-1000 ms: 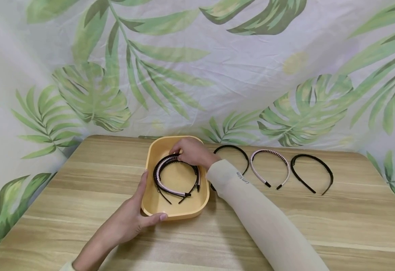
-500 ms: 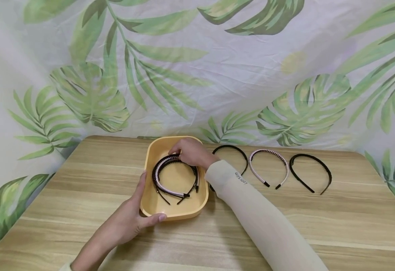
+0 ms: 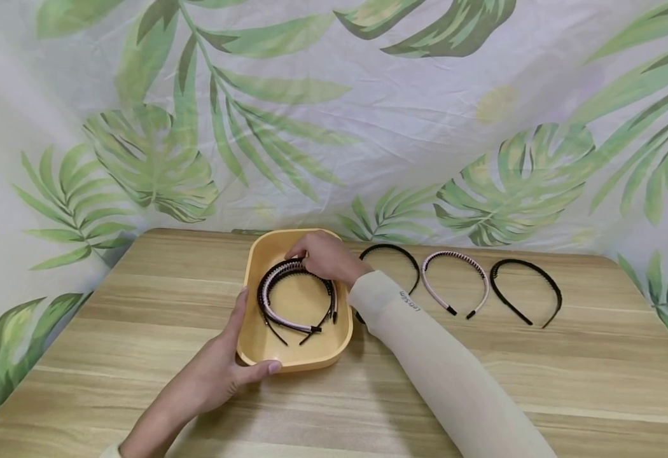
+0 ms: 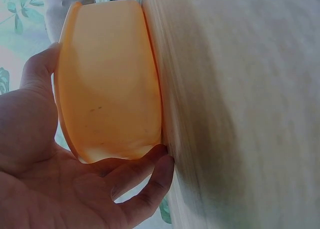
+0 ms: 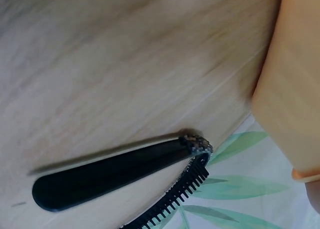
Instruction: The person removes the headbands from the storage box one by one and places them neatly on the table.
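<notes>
Black and pale pink slender toothed headbands [image 3: 264, 292], gathered in an overlapping stack, lie inside a yellow-orange, round-cornered, smooth-walled box [image 3: 311, 366] on the wood-grain surface [image 3: 454, 381], their free ends directed toward the person. Head view: the left hand [image 3: 219, 369] grips the box at its near left corner, thumb along the near rim; the right hand [image 3: 328, 256], in a cream sleeve [image 3: 443, 356], reaches inside and pinches the top of the stack with curled fingers. To the right stand apart, in a row, a black headband [image 3: 394, 247] partly hidden by the forearm, a pale pink headband with dark tips [image 3: 433, 294] and a second black headband [image 3: 553, 286]. A white cloth with green leaf prints [image 3: 403, 127] hangs behind. Left wrist view: the thumb meets the rim, while bent fingers reach below the translucent outer wall, close to the surface. Right wrist view: a flat black headband end [image 5: 110, 176] and a comb-like row of teeth [image 5: 170, 199] appear near the box wall; the right hand's grip cannot be judged here.
</notes>
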`<control>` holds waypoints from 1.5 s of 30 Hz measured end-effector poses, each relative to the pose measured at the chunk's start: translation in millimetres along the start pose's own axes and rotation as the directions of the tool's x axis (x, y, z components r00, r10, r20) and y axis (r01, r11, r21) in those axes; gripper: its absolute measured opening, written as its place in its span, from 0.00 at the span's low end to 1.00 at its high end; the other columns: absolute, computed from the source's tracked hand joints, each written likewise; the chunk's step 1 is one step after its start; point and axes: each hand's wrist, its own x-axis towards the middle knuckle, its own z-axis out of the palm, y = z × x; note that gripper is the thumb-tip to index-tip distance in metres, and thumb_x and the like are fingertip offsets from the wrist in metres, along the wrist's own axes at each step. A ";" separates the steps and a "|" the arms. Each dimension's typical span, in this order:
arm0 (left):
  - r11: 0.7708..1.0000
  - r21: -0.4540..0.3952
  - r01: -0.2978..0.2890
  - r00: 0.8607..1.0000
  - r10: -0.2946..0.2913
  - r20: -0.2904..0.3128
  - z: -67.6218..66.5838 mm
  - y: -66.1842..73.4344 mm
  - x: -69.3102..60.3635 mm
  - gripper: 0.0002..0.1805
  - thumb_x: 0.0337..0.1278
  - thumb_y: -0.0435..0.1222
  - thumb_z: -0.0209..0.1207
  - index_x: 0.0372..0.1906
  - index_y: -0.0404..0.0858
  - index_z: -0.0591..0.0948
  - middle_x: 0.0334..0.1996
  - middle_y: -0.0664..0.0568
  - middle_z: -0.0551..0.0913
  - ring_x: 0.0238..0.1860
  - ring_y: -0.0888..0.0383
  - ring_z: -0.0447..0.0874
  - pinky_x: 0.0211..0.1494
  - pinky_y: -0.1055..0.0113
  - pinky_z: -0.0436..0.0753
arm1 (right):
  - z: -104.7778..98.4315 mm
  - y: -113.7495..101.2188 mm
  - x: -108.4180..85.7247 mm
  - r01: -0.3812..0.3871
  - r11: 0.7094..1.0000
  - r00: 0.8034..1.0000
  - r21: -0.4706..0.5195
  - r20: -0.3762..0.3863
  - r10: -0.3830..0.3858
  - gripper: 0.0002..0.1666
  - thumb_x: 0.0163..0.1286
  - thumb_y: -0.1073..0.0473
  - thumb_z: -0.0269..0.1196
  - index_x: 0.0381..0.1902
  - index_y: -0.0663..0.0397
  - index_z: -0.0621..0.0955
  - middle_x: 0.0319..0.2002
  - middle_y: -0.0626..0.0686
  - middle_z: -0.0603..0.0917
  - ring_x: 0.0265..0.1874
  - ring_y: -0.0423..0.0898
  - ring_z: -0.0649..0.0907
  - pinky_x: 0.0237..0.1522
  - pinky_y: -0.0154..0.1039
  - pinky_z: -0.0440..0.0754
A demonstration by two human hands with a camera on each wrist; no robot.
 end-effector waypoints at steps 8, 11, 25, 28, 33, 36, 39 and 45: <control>1.000 -0.015 -0.010 1.000 0.010 -0.007 0.9 0.5 -0.4 0.73 0.57 0.54 0.75 0.85 0.46 0.28 0.79 0.23 0.57 0.70 0.38 0.75 0.72 0.40 0.71 | -1.4 2.6 -1.9 -0.015 0.987 1.000 0.159 -0.002 0.015 0.27 0.69 0.76 0.53 0.55 0.53 0.90 0.54 0.53 0.91 0.51 0.47 0.85 0.50 0.36 0.79; 1.000 -0.013 0.001 1.000 -0.001 -0.004 0.4 0.8 -0.2 0.74 0.57 0.54 0.75 0.85 0.46 0.27 0.79 0.23 0.55 0.70 0.37 0.74 0.72 0.40 0.71 | -4.1 1.7 -2.6 -0.010 0.985 1.000 0.175 0.005 0.009 0.25 0.69 0.76 0.55 0.55 0.54 0.90 0.54 0.54 0.91 0.47 0.47 0.84 0.46 0.34 0.76; 1.000 -0.016 -0.009 1.000 0.009 -0.017 -1.1 0.8 -1.5 0.73 0.57 0.54 0.75 0.85 0.46 0.28 0.79 0.22 0.55 0.71 0.36 0.74 0.72 0.40 0.71 | -16.2 0.0 -3.8 0.037 0.977 0.998 0.212 0.034 -0.045 0.20 0.71 0.74 0.58 0.55 0.59 0.89 0.54 0.57 0.91 0.53 0.51 0.86 0.53 0.37 0.82; 1.000 -0.011 -0.010 1.000 0.010 -0.022 -0.9 1.0 -1.7 0.73 0.56 0.54 0.75 0.85 0.46 0.29 0.78 0.22 0.55 0.71 0.34 0.73 0.73 0.39 0.70 | -17.6 0.4 -4.5 0.033 0.978 0.999 0.205 0.034 -0.041 0.19 0.72 0.72 0.60 0.55 0.58 0.89 0.54 0.56 0.91 0.51 0.49 0.86 0.52 0.36 0.81; 1.000 -0.012 -0.012 1.000 0.011 -0.019 -1.1 1.1 -1.1 0.73 0.56 0.54 0.75 0.85 0.45 0.29 0.80 0.24 0.53 0.72 0.34 0.72 0.74 0.39 0.69 | -22.0 -1.1 -7.8 0.004 0.977 1.000 0.213 0.017 -0.007 0.18 0.72 0.70 0.62 0.55 0.56 0.89 0.55 0.56 0.90 0.45 0.47 0.85 0.45 0.33 0.80; 1.000 -0.013 -0.009 1.000 0.009 -0.014 -1.4 1.2 -0.6 0.73 0.56 0.53 0.75 0.85 0.45 0.28 0.80 0.24 0.53 0.72 0.35 0.72 0.73 0.39 0.70 | -25.9 -2.9 -11.5 -0.032 0.970 0.999 0.240 0.018 0.029 0.17 0.74 0.69 0.63 0.56 0.55 0.89 0.56 0.55 0.90 0.47 0.48 0.87 0.46 0.35 0.81; 1.000 -0.014 -0.006 1.000 0.005 -0.009 -1.7 1.2 -0.2 0.73 0.56 0.53 0.75 0.85 0.45 0.28 0.80 0.24 0.54 0.72 0.36 0.73 0.73 0.40 0.71 | -30.3 -4.5 -16.5 -0.060 0.959 0.998 0.275 0.014 0.058 0.17 0.74 0.68 0.64 0.57 0.55 0.89 0.57 0.54 0.90 0.51 0.50 0.87 0.50 0.38 0.83; 1.000 -0.021 0.005 1.000 -0.005 -0.003 -2.1 1.4 0.4 0.74 0.56 0.53 0.76 0.85 0.47 0.28 0.79 0.25 0.58 0.69 0.40 0.77 0.72 0.41 0.72 | -41.0 -3.9 -27.6 -0.067 0.945 0.996 0.320 -0.027 0.079 0.17 0.74 0.68 0.65 0.57 0.54 0.89 0.57 0.54 0.90 0.49 0.49 0.87 0.51 0.39 0.83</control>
